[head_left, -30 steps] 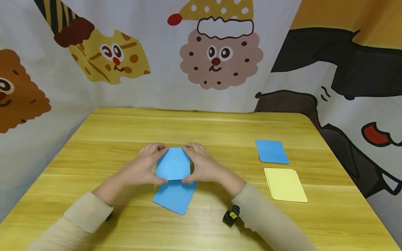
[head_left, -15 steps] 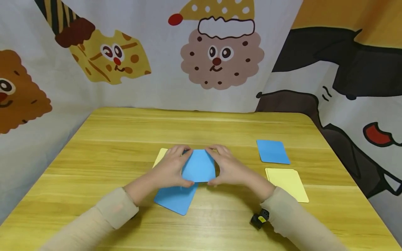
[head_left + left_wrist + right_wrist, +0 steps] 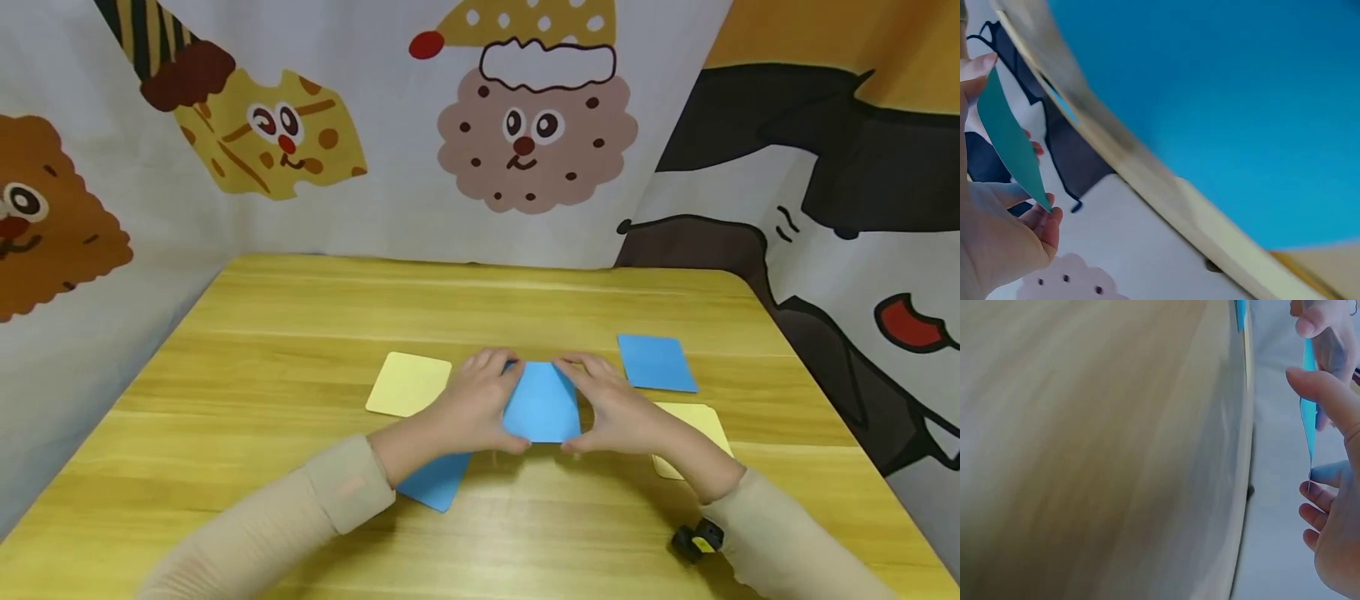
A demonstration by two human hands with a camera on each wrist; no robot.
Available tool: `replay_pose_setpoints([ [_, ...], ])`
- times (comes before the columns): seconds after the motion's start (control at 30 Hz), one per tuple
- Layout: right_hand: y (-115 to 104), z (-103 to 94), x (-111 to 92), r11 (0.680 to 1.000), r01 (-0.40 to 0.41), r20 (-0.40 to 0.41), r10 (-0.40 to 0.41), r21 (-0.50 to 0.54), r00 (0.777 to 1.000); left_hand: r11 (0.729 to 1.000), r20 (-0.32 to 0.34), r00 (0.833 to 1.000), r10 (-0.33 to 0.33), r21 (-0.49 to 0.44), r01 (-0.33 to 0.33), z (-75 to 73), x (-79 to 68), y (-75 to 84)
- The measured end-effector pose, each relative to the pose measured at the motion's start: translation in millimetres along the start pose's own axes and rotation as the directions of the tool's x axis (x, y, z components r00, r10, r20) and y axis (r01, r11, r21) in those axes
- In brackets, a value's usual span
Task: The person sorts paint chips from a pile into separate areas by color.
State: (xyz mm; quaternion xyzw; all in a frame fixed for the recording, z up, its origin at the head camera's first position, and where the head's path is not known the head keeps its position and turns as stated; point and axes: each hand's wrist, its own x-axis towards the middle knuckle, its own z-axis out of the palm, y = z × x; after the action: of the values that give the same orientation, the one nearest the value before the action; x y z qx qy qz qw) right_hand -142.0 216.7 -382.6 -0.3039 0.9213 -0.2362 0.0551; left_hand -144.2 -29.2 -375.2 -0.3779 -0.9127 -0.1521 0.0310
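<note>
A blue square card (image 3: 542,404) is held up between both hands near the middle of the table, slightly bowed. My left hand (image 3: 480,400) pinches its left side, with the thumb at the near corner and a finger at the far one. My right hand (image 3: 618,408) grips the opposite side in the same way. In the left wrist view the held card (image 3: 1013,137) shows a bend between thumb and fingers. The right wrist view has this card (image 3: 1307,425) nearly edge-on. Another blue card (image 3: 438,482) lies below my left forearm, partly hidden by it.
A yellow card (image 3: 405,383) lies left of my left hand. At the right are a blue card (image 3: 658,364) and a small stack of yellow cards (image 3: 697,425), partly covered by my right forearm. The wooden table (image 3: 480,308) ends at a printed curtain (image 3: 360,225).
Both hands have moved right together with the blue card, away from above the other cards. The yellow card at left has come into sight, while my right forearm now overlaps the yellow stack.
</note>
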Motion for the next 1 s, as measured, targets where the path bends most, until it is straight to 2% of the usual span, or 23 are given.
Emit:
replay_pose_setpoints([
  [0.27,29,-29.5,-23,0.998,-0.018,-0.03,0.017,-0.057,0.999,0.995,0.014,1.0,0.023,0.099,-0.024,2.1,40.9,28.4],
  [0.4,44,-44.5,-33,0.998,0.007,-0.051,-0.01,-0.06,0.999,0.992,0.035,0.999,0.026,0.125,-0.03,9.3,64.1,38.3],
  [0.6,69,-61.4,-46,0.991,0.02,-0.062,-0.029,-0.133,0.998,0.989,0.079,0.996,0.033,0.143,-0.045,24.1,97.4,48.5],
  [0.83,94,-74.1,-51,0.992,-0.044,0.0,0.044,-0.115,0.999,0.984,0.147,0.989,0.01,0.172,-0.036,43.1,129.2,54.5],
  [1.0,114,-84.6,-51,0.985,-0.128,0.022,0.132,-0.116,0.991,0.983,0.161,0.987,-0.021,0.185,-0.009,49.4,154.5,60.8],
])
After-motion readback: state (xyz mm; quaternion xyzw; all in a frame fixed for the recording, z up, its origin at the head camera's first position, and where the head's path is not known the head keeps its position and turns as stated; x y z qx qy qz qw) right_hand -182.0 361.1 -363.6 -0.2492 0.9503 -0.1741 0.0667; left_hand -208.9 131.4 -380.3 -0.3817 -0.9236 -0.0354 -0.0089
